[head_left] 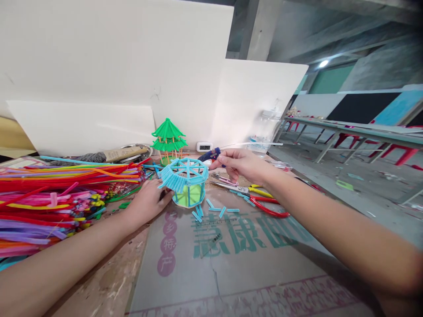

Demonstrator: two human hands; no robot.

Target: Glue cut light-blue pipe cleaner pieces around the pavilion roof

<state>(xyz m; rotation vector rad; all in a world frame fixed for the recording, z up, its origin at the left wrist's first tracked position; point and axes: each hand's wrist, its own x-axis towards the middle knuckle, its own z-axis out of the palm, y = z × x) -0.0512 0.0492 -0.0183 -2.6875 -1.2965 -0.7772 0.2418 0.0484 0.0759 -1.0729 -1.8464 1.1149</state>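
Observation:
My left hand (148,201) is closed on the left side of a small round pavilion model made of blue pipe cleaners (189,178). A spoked ring tops the model, short strips slope down like roof eaves on its left, and light green shows between its posts. Behind the model's right side, my right hand (239,164) is closed around a dark blue glue gun (210,154). A long white glue stick (257,144) runs out to the right behind that hand. Short blue pipe-cleaner pieces (215,208) lie in front of the model.
Bundled colourful pipe cleaners (42,202) fill the left. A green two-tier pavilion (168,141) and a white digital clock (204,146) stand behind. Red-handled scissors (269,207) lie at right, beside yellow-handled pliers (259,190). A clear plastic bottle (264,130) stands at the back right.

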